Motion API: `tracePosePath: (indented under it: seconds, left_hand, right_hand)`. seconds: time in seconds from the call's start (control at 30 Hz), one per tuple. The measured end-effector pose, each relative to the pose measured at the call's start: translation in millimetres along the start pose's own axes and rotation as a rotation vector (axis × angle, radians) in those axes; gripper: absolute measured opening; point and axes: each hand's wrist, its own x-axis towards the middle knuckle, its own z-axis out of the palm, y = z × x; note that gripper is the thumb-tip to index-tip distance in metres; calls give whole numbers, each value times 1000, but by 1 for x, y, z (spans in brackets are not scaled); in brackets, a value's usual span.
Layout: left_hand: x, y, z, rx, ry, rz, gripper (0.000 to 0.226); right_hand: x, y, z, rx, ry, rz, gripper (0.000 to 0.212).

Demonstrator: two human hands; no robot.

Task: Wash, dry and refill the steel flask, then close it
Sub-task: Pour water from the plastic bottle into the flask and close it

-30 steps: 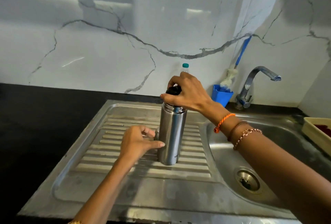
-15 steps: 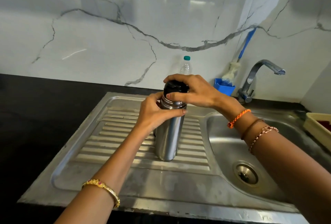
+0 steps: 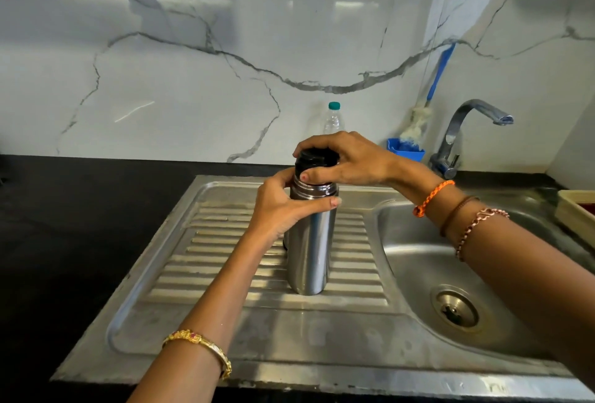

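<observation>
The steel flask (image 3: pixel 310 251) stands upright on the ribbed draining board (image 3: pixel 225 261) of the sink unit. My left hand (image 3: pixel 283 209) grips its upper body just below the neck, thumb across the front. A black cap (image 3: pixel 314 157) sits on the flask's mouth, and my right hand (image 3: pixel 351 161) holds it from above with fingers curled round its rim. Whether the cap is screwed tight I cannot tell.
The sink basin (image 3: pixel 418 261) with its drain (image 3: pixel 455 309) lies to the right, the tap (image 3: pixel 467 132) behind it. A clear plastic bottle (image 3: pixel 333 119) and a blue holder (image 3: pixel 405 149) with a brush stand at the wall. A cream tray (image 3: pixel 576 212) sits far right; black counter (image 3: pixel 80 225) spreads left.
My left hand rose from the flask's lower body to just below the neck. My right hand stays on the cap, its fingers shifted round it.
</observation>
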Motion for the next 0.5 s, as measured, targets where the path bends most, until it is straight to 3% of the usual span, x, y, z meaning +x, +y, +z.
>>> tracePosePath:
  seconds: [0.2,0.37,0.5]
  left_hand:
    - [-4,4,4,142,88,50,49]
    - [-7,-2,11,117,254,8,47]
    - [-9,-2,13,114,300,19,43]
  right_hand:
    - [-5,7,-6,348,-179,35,38]
    - [2,0,1,68,-22,-30,35]
    - [4,-14,-4,-174,-34,-104,51]
